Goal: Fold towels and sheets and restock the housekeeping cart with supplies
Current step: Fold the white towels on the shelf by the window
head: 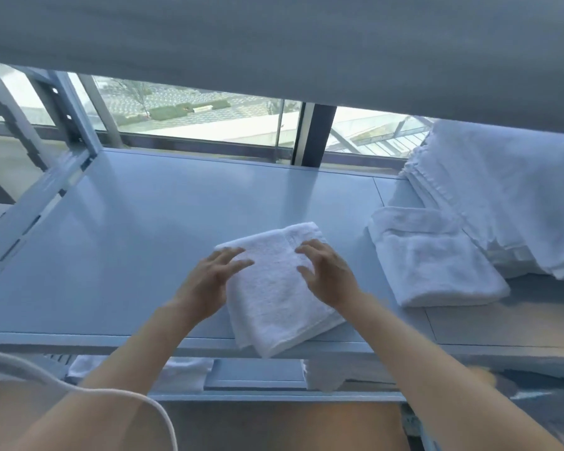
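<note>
Folded white towel (275, 288): on pale shelf (137, 229), near front edge, one corner overhanging. Left hand (209, 278) and right hand (328, 275): fingers spread, relaxed, resting on towel. Second folded towel (437, 265): right of first. Linen stack (502, 196): beyond second towel

- Under your left hand (209, 278) and right hand (326, 275), the folded towel (274, 297) is white terry cloth, nubbly and matt.
- Right of that towel, a second folded towel (437, 265) shows the same looped pile.
- Beyond it, the stacked sheets (502, 196) are thinner, smoother white cloth.
- The shelf (144, 222) beneath looks like painted metal, smooth with a soft sheen.
</note>
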Tool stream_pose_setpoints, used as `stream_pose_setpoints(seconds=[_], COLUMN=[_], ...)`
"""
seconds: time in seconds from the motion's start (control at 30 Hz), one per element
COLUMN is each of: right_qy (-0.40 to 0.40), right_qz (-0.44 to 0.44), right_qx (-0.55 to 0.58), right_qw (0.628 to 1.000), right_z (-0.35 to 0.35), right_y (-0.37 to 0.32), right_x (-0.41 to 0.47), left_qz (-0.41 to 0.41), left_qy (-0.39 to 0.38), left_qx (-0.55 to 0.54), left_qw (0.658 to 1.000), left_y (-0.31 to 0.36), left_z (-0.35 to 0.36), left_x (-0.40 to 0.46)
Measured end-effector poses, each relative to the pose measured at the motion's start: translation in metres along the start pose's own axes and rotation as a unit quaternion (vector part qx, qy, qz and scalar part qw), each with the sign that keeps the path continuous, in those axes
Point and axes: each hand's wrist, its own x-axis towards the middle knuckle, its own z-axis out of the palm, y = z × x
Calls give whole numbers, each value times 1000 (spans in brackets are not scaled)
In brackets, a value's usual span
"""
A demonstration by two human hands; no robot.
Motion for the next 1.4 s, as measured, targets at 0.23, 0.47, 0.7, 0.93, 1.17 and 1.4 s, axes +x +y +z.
stream_pose_setpoints(seconds=[0.23, 0.47, 0.7, 0.93, 1.17, 1.4], right_qy=[-85, -36, -88, 29, 71, 66], right_qz=[-40, -11, -77, -43, -30, -18], right_qx=[-22, -84, -46, -126, -128, -130], right_qw=[995, 996, 992, 991, 989, 989], right_z=[39, 10, 11, 37, 34, 38], right_y=[22, 63, 53, 34, 43, 39], right_x=[-19, -9, -83, -102, -115, -117], left_qz=[-43, -1, 9, 81, 105, 53], left_qy=[-44, -18, 1, 49, 57, 53], left_qx=[-14, 79, 98, 96, 24, 37], left_qw=[998, 997, 995, 991, 992, 997], left_y=[10, 96, 97, 85, 61, 59], left_z=[19, 48, 63, 50, 49, 53], left_x=[-4, -17, -22, -17, -43, -44])
